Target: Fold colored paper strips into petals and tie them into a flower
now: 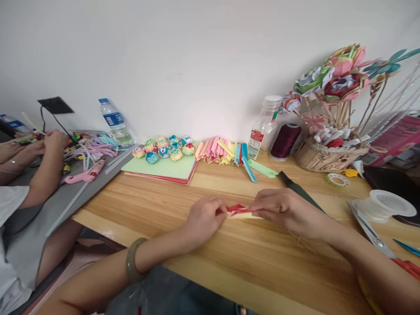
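Observation:
Between my two hands is a small folded strip of paper (241, 213), red on top with a pale yellow lower edge. My left hand (206, 221) pinches its left end between thumb and fingers. At the right end, my right hand (285, 209) pinches it too. Both hands are just above the wooden table (147, 214). Behind them, several folded paper strips (218, 151) in pink, orange, yellow and blue stand in a row. Left of those, several small paper flowers (164, 148) rest on a stack of coloured paper (157, 169).
Scissors (377, 240) and a white spool (382, 205) lie at the right, near a basket of paper flowers (331, 155). A plastic bottle (264, 124) and a dark thread cone (285, 141) stand at the back. At the left, another person's hands (49, 146) work beside a pink glue gun (87, 173).

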